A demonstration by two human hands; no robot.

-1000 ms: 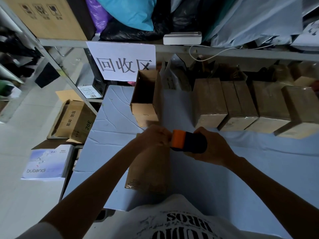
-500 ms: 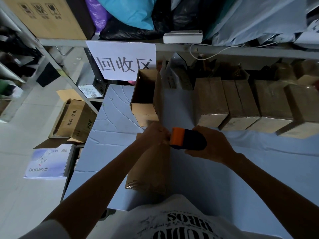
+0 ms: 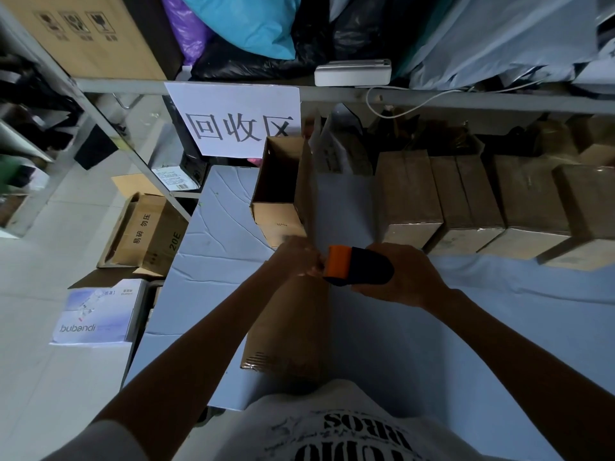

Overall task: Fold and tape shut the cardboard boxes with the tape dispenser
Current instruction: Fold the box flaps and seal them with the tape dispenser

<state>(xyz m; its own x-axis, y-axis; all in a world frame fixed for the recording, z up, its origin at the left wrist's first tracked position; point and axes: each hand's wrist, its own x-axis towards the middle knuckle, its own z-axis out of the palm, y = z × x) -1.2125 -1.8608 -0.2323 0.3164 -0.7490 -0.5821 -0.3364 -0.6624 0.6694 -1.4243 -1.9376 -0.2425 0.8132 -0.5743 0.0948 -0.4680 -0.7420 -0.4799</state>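
Two hands meet over a long brown cardboard box (image 3: 289, 327) lying near the front edge of the blue-grey worktop (image 3: 216, 227). The left hand (image 3: 301, 257) curls round the box's far end. The right hand (image 3: 404, 277) wraps the orange-and-black tape dispenser (image 3: 357, 266), its orange end touching the left fingers. A row of closed brown boxes (image 3: 409, 194) lines the far edge.

Both bare forearms converge toward 12 o'clock, the left hand (image 3: 301, 257) with fingers curled, the right hand (image 3: 404, 277) at its 3 o'clock gripping the tape dispenser (image 3: 357, 266).
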